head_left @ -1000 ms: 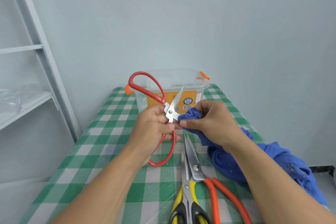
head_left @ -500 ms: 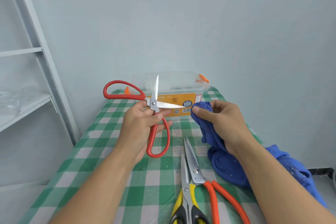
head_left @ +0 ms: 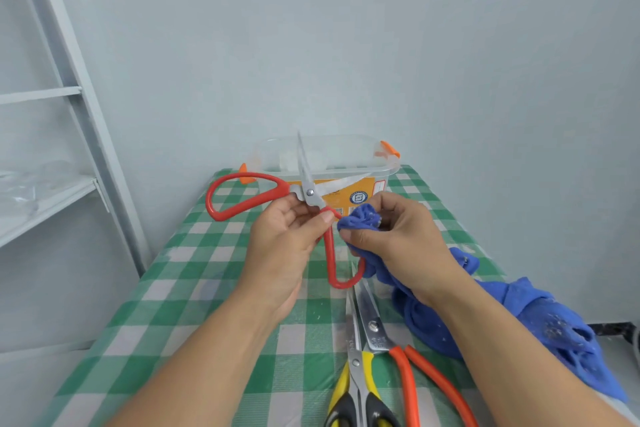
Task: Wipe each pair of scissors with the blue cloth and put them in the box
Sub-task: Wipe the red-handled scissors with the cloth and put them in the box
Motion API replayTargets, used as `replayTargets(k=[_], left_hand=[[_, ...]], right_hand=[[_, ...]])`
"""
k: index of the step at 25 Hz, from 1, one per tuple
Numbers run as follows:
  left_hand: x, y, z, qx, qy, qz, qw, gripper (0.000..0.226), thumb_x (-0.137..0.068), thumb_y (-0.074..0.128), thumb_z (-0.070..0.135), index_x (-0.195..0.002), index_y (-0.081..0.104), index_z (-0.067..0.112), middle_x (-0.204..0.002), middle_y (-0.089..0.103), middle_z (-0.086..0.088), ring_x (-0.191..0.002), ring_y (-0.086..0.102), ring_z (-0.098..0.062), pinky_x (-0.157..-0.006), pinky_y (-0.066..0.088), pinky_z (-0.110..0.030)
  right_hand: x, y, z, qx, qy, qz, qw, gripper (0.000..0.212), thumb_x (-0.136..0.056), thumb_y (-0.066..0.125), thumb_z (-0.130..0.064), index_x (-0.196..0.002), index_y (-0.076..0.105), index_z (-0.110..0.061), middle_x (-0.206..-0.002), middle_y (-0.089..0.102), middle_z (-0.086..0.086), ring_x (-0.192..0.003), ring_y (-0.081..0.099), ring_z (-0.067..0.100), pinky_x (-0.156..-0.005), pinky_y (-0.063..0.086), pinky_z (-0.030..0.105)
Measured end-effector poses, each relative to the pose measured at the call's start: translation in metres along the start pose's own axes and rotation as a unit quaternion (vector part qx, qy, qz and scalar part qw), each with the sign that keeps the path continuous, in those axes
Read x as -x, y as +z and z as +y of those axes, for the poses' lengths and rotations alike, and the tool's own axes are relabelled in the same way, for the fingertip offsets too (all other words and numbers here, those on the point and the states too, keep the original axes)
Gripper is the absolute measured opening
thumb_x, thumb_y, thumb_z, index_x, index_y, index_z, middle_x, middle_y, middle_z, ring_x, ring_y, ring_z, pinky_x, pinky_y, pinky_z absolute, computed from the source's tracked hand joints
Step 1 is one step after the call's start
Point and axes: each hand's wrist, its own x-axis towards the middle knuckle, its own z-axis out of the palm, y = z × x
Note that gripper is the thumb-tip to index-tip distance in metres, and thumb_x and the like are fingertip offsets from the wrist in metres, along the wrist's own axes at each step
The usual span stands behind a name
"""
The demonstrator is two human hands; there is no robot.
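My left hand (head_left: 289, 239) grips red-handled scissors (head_left: 242, 198) near the pivot, above the table, with the blades spread wide apart. One blade points straight up, the other points right across the box. My right hand (head_left: 398, 239) holds a bunched part of the blue cloth (head_left: 360, 220) against the lower red handle. The rest of the cloth trails down to the right. The clear plastic box (head_left: 388, 166) with orange clips stands at the table's far end, behind the scissors.
Two more pairs lie closed on the green checked tablecloth (head_left: 194, 274) in front of me: yellow-and-black scissors (head_left: 356, 378) and orange-handled scissors (head_left: 408, 374). A grey shelf frame (head_left: 69, 94) stands at the left. The wall is close behind the box.
My left hand has turned the red scissors and opened them wider. My right hand has brought the cloth from beside the blades onto the lower handle.
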Motion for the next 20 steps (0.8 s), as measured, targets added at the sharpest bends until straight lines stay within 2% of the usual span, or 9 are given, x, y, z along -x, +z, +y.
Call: replayTargets(k=[3, 5, 8, 11, 14, 16, 18, 20], left_hand=[[0.002, -0.003, 0.0, -0.092, -0.013, -0.006, 0.996, 0.014, -0.095, 0.061, 0.002, -0.105, 0.07, 0.007, -0.101, 0.075, -0.012, -0.098, 0.072, -0.019, -0.088, 0.06, -0.035], [0.003, -0.004, 0.001, -0.17, -0.021, 0.0, 0.985, 0.013, -0.098, 0.06, 0.01, -0.101, 0.072, 0.007, -0.096, 0.076, -0.012, -0.092, 0.073, -0.019, -0.079, 0.062, -0.035], [0.006, -0.004, 0.006, -0.218, -0.031, 0.009, 0.975, 0.02, -0.102, 0.055, 0.016, -0.095, 0.071, 0.006, -0.077, 0.075, -0.011, -0.065, 0.072, -0.019, -0.057, 0.061, -0.03], [0.011, -0.004, 0.013, -0.283, 0.027, 0.017, 0.959, 0.023, -0.102, 0.055, 0.026, -0.091, 0.071, 0.015, -0.057, 0.069, -0.008, -0.039, 0.055, -0.015, -0.038, 0.045, -0.024], [0.011, -0.008, 0.019, -0.284, 0.134, 0.089, 0.945, 0.028, -0.098, 0.061, 0.032, -0.078, 0.072, 0.017, -0.047, 0.059, -0.002, -0.039, 0.046, -0.005, -0.048, 0.041, -0.015], [0.005, -0.016, 0.018, -0.265, 0.178, 0.131, 0.939, 0.023, -0.095, 0.066, 0.037, -0.08, 0.069, 0.02, -0.061, 0.061, 0.004, -0.055, 0.051, -0.006, -0.061, 0.043, -0.017], [-0.003, -0.023, 0.014, -0.259, 0.138, 0.112, 0.949, 0.024, -0.088, 0.065, 0.047, -0.097, 0.066, 0.024, -0.089, 0.066, 0.007, -0.081, 0.06, -0.004, -0.077, 0.047, -0.022], [-0.006, -0.023, 0.009, -0.214, 0.049, 0.034, 0.975, 0.036, -0.09, 0.063, 0.051, -0.111, 0.064, 0.022, -0.107, 0.069, 0.002, -0.102, 0.067, -0.011, -0.089, 0.054, -0.035]], right_hand=[[-0.002, -0.006, 0.001, -0.027, -0.02, 0.058, 0.998, 0.021, -0.08, 0.078, 0.005, -0.087, 0.058, 0.01, -0.077, 0.068, 0.018, -0.065, 0.065, 0.021, -0.066, 0.06, 0.033], [-0.004, -0.01, 0.0, -0.052, -0.021, 0.077, 0.995, 0.025, -0.079, 0.078, 0.008, -0.085, 0.055, 0.013, -0.077, 0.068, 0.015, -0.066, 0.067, 0.019, -0.065, 0.06, 0.031], [-0.006, -0.014, 0.0, -0.067, -0.021, 0.088, 0.994, 0.024, -0.077, 0.078, 0.01, -0.076, 0.056, 0.001, -0.069, 0.069, 0.006, -0.064, 0.068, 0.019, -0.063, 0.06, 0.03], [-0.005, -0.019, -0.002, -0.046, -0.026, 0.096, 0.994, 0.024, -0.077, 0.079, 0.008, -0.075, 0.058, -0.004, -0.066, 0.07, 0.003, -0.063, 0.069, 0.019, -0.063, 0.061, 0.032], [-0.004, -0.024, -0.007, -0.03, -0.03, 0.099, 0.994, 0.025, -0.077, 0.08, 0.006, -0.074, 0.057, -0.005, -0.066, 0.069, 0.006, -0.061, 0.069, 0.017, -0.055, 0.055, 0.026], [-0.003, -0.024, -0.009, -0.031, -0.029, 0.094, 0.995, 0.025, -0.077, 0.08, 0.006, -0.074, 0.057, -0.004, -0.067, 0.07, 0.009, -0.061, 0.069, 0.019, -0.052, 0.054, 0.025], [-0.002, -0.024, -0.01, -0.041, -0.026, 0.088, 0.995, 0.025, -0.077, 0.079, 0.007, -0.073, 0.057, -0.004, -0.067, 0.07, 0.009, -0.062, 0.07, 0.022, -0.051, 0.055, 0.027], [-0.001, -0.023, -0.01, -0.049, -0.022, 0.075, 0.996, 0.025, -0.076, 0.079, 0.008, -0.072, 0.057, -0.004, -0.065, 0.071, 0.007, -0.061, 0.07, 0.022, -0.051, 0.056, 0.028]])
